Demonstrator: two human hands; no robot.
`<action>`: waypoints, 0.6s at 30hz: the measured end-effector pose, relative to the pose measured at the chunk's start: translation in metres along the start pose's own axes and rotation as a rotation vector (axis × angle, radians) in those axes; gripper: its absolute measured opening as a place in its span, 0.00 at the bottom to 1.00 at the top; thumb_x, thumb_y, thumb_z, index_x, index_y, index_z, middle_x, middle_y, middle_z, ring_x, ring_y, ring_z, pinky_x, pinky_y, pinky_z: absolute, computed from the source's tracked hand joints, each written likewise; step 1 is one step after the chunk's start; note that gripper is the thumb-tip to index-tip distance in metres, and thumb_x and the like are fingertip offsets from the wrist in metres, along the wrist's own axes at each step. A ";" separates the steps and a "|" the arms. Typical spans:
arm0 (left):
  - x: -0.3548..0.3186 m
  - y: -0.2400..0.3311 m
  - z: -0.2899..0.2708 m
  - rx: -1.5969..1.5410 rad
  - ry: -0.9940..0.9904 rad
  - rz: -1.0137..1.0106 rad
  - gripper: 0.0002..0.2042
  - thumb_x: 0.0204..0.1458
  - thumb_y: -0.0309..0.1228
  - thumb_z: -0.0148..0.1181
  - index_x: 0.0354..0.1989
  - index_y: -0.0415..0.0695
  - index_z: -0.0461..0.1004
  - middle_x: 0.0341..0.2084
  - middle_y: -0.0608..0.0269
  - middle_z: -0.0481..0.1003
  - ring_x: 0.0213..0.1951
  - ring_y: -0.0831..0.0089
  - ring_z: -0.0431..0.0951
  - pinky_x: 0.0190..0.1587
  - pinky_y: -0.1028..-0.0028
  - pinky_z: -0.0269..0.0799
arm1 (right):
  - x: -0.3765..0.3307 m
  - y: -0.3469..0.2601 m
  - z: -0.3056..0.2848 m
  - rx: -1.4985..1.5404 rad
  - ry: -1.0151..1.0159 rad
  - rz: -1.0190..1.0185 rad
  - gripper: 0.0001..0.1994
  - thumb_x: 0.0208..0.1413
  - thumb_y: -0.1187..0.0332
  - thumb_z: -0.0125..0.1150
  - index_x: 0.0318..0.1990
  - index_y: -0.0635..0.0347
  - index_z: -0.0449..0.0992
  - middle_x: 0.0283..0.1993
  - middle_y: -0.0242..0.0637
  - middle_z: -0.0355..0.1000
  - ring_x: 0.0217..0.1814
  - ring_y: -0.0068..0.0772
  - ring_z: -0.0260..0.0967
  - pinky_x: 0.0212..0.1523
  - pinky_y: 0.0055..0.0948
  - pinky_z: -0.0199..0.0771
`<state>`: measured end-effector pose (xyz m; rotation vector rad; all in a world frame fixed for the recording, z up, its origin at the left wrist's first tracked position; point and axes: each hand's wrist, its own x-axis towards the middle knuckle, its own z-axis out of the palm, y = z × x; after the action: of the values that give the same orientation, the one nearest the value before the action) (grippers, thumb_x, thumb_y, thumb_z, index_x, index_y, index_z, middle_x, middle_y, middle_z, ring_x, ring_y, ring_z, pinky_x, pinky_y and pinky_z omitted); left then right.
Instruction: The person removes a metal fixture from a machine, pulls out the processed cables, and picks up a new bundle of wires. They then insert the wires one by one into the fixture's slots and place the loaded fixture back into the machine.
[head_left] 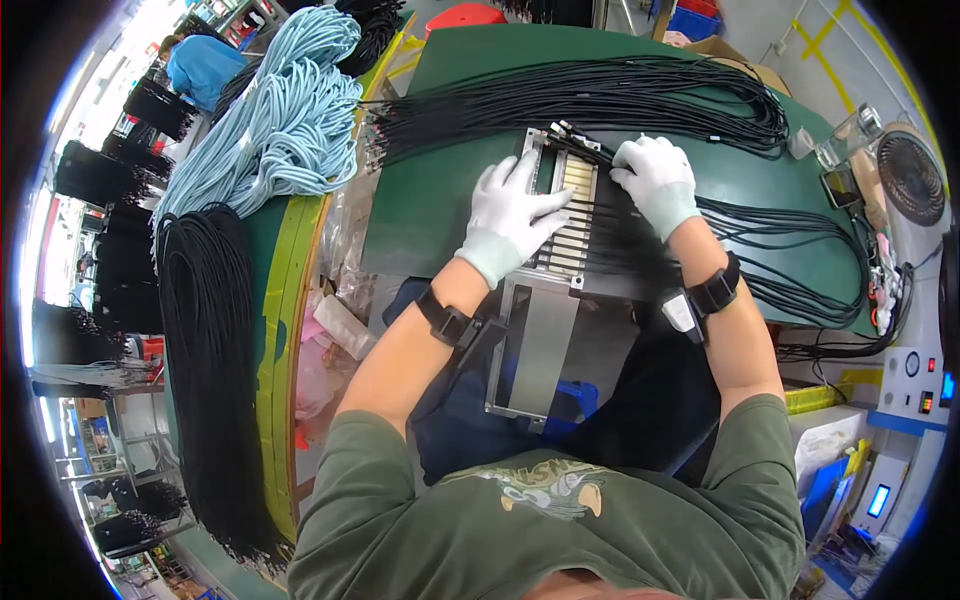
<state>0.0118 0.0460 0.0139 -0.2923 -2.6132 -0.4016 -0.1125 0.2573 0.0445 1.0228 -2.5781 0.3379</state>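
A metal fixture with a row of pale slots lies at the near edge of the green table. Black cables run rightward out of its slots, their ends lying in the row. My left hand, in a white glove, rests over the fixture's left side with fingers spread, thumb and index reaching towards the slots. At the fixture's upper right, my right hand, also gloved, has its fingers curled and pinched at a black cable. The exact spot between those fingertips is hidden.
A long bundle of black cables lies across the back of the green table. Light blue cables and more black cables are heaped at left. A glass jar and a small fan stand at right.
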 end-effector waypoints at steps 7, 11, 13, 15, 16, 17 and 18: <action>0.003 -0.012 -0.004 -0.334 0.313 -0.260 0.09 0.49 0.39 0.68 0.35 0.49 0.83 0.48 0.51 0.78 0.53 0.52 0.74 0.58 0.58 0.67 | -0.010 0.006 -0.020 0.379 -0.043 -0.029 0.06 0.50 0.66 0.67 0.32 0.55 0.78 0.31 0.38 0.73 0.40 0.44 0.70 0.43 0.40 0.71; 0.003 -0.015 -0.009 -0.429 0.320 -0.245 0.09 0.51 0.36 0.67 0.30 0.44 0.79 0.41 0.56 0.80 0.49 0.56 0.76 0.53 0.60 0.70 | -0.009 0.000 -0.021 0.511 -0.118 -0.042 0.05 0.51 0.68 0.66 0.32 0.57 0.78 0.30 0.38 0.73 0.39 0.45 0.69 0.43 0.39 0.70; 0.002 -0.014 -0.009 -0.451 0.295 -0.211 0.09 0.51 0.36 0.67 0.29 0.43 0.78 0.39 0.58 0.81 0.47 0.57 0.77 0.51 0.60 0.70 | -0.009 -0.004 -0.021 0.529 -0.130 -0.043 0.05 0.51 0.69 0.65 0.32 0.58 0.77 0.30 0.39 0.73 0.39 0.45 0.69 0.43 0.39 0.70; -0.001 -0.013 -0.008 -0.522 0.295 -0.282 0.07 0.55 0.32 0.65 0.35 0.41 0.79 0.39 0.59 0.80 0.46 0.61 0.77 0.52 0.66 0.71 | -0.009 -0.010 -0.021 0.434 -0.105 -0.117 0.05 0.52 0.69 0.65 0.33 0.59 0.78 0.30 0.39 0.73 0.39 0.46 0.69 0.43 0.38 0.70; -0.002 -0.013 -0.007 -0.558 0.295 -0.317 0.07 0.57 0.31 0.64 0.38 0.40 0.80 0.39 0.59 0.80 0.46 0.64 0.77 0.53 0.69 0.71 | -0.009 -0.012 -0.021 0.387 -0.092 -0.153 0.05 0.52 0.69 0.64 0.34 0.59 0.78 0.30 0.40 0.73 0.39 0.47 0.69 0.44 0.38 0.70; -0.002 -0.014 -0.007 -0.557 0.295 -0.316 0.07 0.57 0.31 0.64 0.38 0.40 0.80 0.39 0.59 0.80 0.46 0.64 0.77 0.53 0.69 0.71 | -0.010 -0.011 -0.021 0.386 -0.091 -0.153 0.05 0.52 0.69 0.64 0.34 0.59 0.78 0.30 0.40 0.73 0.39 0.47 0.69 0.44 0.38 0.70; -0.003 -0.015 -0.008 -0.526 0.294 -0.298 0.07 0.57 0.31 0.64 0.38 0.40 0.80 0.39 0.60 0.80 0.45 0.66 0.78 0.52 0.70 0.71 | -0.010 -0.009 -0.022 0.416 -0.103 -0.129 0.05 0.53 0.68 0.64 0.34 0.58 0.79 0.30 0.40 0.74 0.40 0.48 0.70 0.44 0.39 0.71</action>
<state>0.0135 0.0286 0.0155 -0.0040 -2.2254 -1.1469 -0.0950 0.2645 0.0612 1.3699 -2.5723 0.8327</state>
